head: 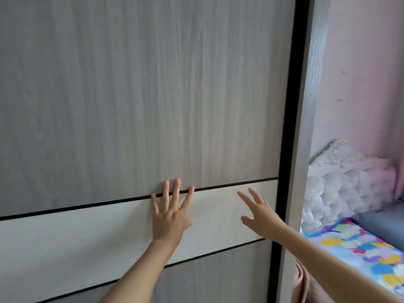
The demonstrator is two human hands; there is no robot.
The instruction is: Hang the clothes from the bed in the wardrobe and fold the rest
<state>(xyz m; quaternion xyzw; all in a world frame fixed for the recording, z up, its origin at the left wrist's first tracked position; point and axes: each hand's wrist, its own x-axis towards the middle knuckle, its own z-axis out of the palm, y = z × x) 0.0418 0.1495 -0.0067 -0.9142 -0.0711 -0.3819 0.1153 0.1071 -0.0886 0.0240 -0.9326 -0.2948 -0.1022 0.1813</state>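
Grey wardrobe door (131,101) — hands (169,215) (260,212) splayed

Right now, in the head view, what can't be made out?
- Inside the wardrobe: head view, hidden behind the door.
- Bed: head view, cut off by the right edge.
- Right hand: head view, blurred; contact with the door unclear.
- Pink cloth: head view, cut off by the bottom edge.

Both bare arms reach forward. The left hand (169,212) lies flat, fingers (176,191) spread. The right hand (259,212) stretches open.
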